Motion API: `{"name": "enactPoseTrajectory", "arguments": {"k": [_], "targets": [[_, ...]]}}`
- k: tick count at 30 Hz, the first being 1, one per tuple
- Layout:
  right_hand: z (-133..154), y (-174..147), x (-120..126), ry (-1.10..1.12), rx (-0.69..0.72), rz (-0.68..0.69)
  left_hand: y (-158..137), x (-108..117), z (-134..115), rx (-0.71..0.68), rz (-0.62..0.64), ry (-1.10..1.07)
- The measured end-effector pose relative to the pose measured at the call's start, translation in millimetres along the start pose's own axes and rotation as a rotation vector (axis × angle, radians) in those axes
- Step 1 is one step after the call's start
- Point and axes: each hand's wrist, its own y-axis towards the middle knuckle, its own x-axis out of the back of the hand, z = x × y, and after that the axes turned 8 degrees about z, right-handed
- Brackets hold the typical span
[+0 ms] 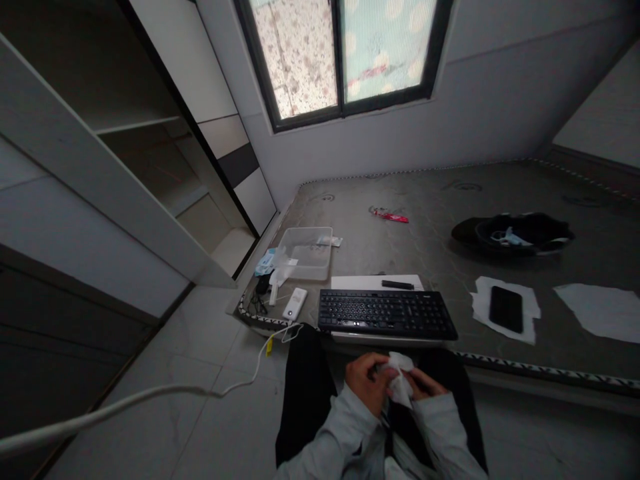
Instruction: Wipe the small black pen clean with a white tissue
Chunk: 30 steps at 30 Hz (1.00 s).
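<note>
Above my lap, my left hand [367, 381] pinches a crumpled white tissue [401, 362] between curled fingers. My right hand [425, 383] grips the same tissue from the other side, so the two hands nearly meet. Anything wrapped inside the tissue is hidden. Just beyond my hands, a black keyboard [385, 313] lies along the front edge of the mattress, partly over a flat white object [345, 283]. A small dark stick-like item [397, 285] rests behind the keyboard.
At left stand a clear plastic tub [320, 265] and a white power bank [295, 304] with a white cable [190, 390] trailing to the floor. To the right, a black phone [506, 309] lies on white paper, with a dark cap [465, 232] behind. A red item [395, 217] lies farther back.
</note>
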Motion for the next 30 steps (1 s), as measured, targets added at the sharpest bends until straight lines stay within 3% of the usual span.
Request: {"name": "enactPoseTrajectory", "arguments": {"k": [6,12,17,24,30], "targets": [[-8.0,4.4,2.1,-0.029,0.022,0.067,1.5,7.8,-7.6,-0.004,-0.005,0.157],[-23.3,15.6,3.8,0.037,-0.019,0.047,4.0,9.6,-4.5,0.155,0.069,-0.031],[-26.9,10.9,-1.5,0.051,-0.087,0.031,5.1,10.2,1.5,0.195,0.036,-0.075],[-11.0,-2.0,-12.1,0.115,-0.003,0.115,0.6,12.8,3.0,0.058,-0.022,0.105],[2.0,-3.4,-17.0,0.108,-0.018,0.124,1.0,16.8,-2.1,-0.051,-0.013,0.231]]}}
